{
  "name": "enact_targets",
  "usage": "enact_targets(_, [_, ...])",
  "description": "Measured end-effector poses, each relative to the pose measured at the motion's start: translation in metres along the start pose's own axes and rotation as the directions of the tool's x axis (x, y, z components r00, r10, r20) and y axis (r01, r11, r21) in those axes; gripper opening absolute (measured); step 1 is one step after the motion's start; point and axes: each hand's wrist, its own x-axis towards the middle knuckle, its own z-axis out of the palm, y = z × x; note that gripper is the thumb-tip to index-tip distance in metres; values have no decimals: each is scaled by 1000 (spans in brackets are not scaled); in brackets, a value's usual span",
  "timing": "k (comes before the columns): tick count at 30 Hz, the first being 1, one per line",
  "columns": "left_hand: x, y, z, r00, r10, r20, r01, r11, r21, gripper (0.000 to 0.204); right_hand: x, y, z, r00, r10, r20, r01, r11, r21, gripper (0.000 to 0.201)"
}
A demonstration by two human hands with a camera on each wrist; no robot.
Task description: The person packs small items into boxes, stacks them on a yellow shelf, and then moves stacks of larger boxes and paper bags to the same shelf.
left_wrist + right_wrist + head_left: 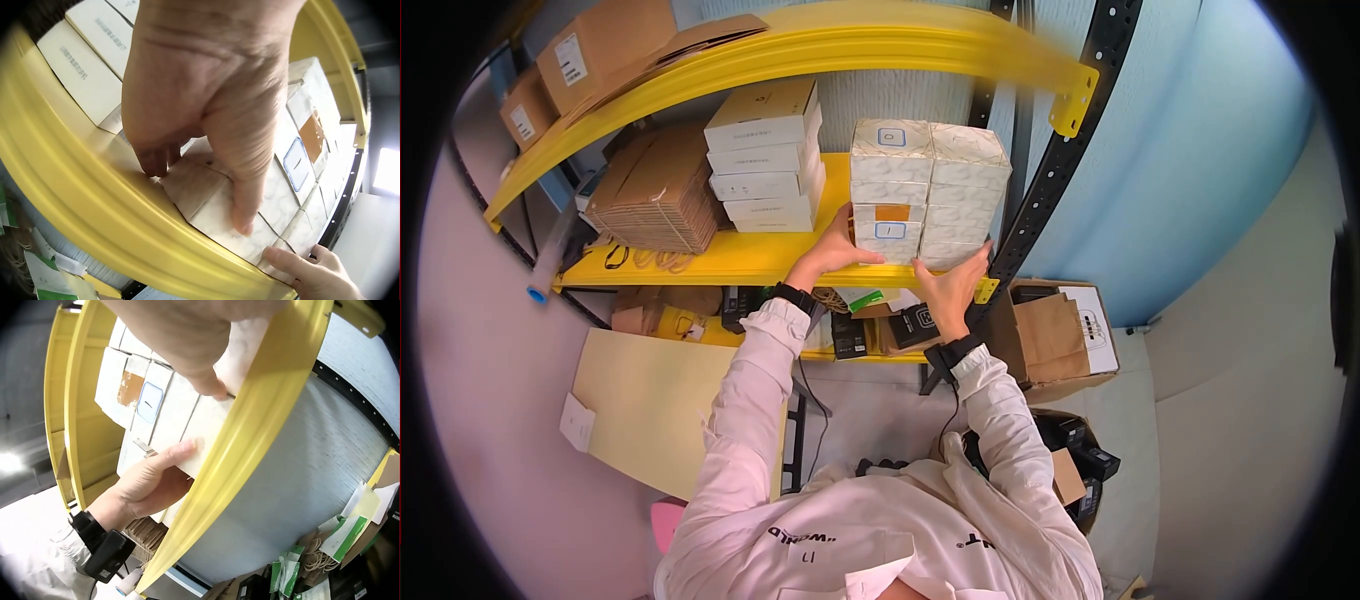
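Gripping the stacked white boxes, the hands clasp them low from either side.

Your head camera facing forward and down at the yellow shelf, left-wrist camera close over your left hand toward your right hand, right-wrist camera close in, facing your left, marbled boxes shared by all three views.

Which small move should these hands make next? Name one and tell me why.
Probably a gentle, even push by the left hand and right hand, easing the two stacks of marbled boxes slightly back on the yellow shelf. The boxes stand close to its front edge, and the hands hold them low at opposite outer sides, thumbs against the front faces.
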Motion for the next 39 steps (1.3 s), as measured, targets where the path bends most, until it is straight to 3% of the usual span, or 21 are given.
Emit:
enact_targets(15, [-14, 8, 6, 999, -29, -33, 27, 998, -65, 116, -5, 1, -2, 999, 32, 28, -32, 999, 13, 135])
enact_targets(18, [-15, 5, 7, 998, -49, -39, 49, 999, -25, 112, -7, 3, 0, 1000, 15, 24, -15, 1000, 14, 134])
enact_targets(20, [-17, 2, 8, 997, 55, -51, -54, 998, 10, 102, -6, 3, 1, 1000, -7, 0, 7, 1000, -6, 133])
enact_targets(24, [-25, 7, 12, 993, 49, -104, -37, 992, 119, 91, -6, 2, -1, 1000, 8, 21, -8, 1000, -8, 133])
enact_targets(26, [-28, 10, 14, 991, 64, -120, -41, 983, 180, 73, -5, 4, -1, 998, 37, 42, -38, 999, 12, 134])
enact_targets(36, [-29, 9, 14, 991, 39, -131, -13, 981, 195, 65, -4, 19, 1, 997, 25, 66, -29, 998, 49, 135])
enact_targets(39, [-30, 8, 16, 985, 98, -139, -60, 966, 249, 64, -3, 20, 3, 998, 21, 60, -24, 998, 54, 132])
